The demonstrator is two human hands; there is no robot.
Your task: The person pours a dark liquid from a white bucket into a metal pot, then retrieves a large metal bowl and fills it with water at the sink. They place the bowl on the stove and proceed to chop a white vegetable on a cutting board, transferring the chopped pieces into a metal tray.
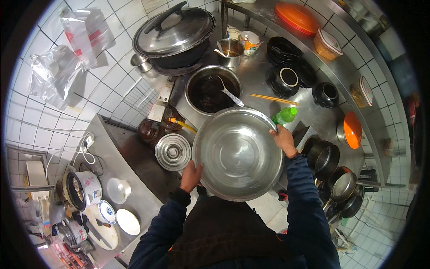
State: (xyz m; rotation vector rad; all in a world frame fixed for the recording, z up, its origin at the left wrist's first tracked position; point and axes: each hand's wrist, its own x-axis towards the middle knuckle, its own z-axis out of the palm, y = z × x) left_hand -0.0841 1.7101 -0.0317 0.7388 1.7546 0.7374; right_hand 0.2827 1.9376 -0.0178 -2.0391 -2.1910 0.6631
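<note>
Between both hands is a large stainless-steel basin [235, 161], held in front of my body with nothing visible in it but reflections. My left hand [192, 176] grips its lower left rim; my right hand [284, 139] grips the upper right rim. Just beyond the basin, a steel pot [189, 75] holds dark liquid with dark lumps, and a patterned spoon [231, 95] leans in it. A green-capped bottle [284, 115] stands close to my right hand. Near my left hand is a round, ridged metal lid [173, 152].
A lidded black pot [174, 43] stands at the back beside a small saucepan [231, 55]. Wooden chopsticks [274, 100] and black bowls [284, 81] lie right of centre. Frying pans [324, 159] crowd the right. The left counter [134, 195] bears a rice cooker [88, 188] and a knife on a cutting board [109, 232].
</note>
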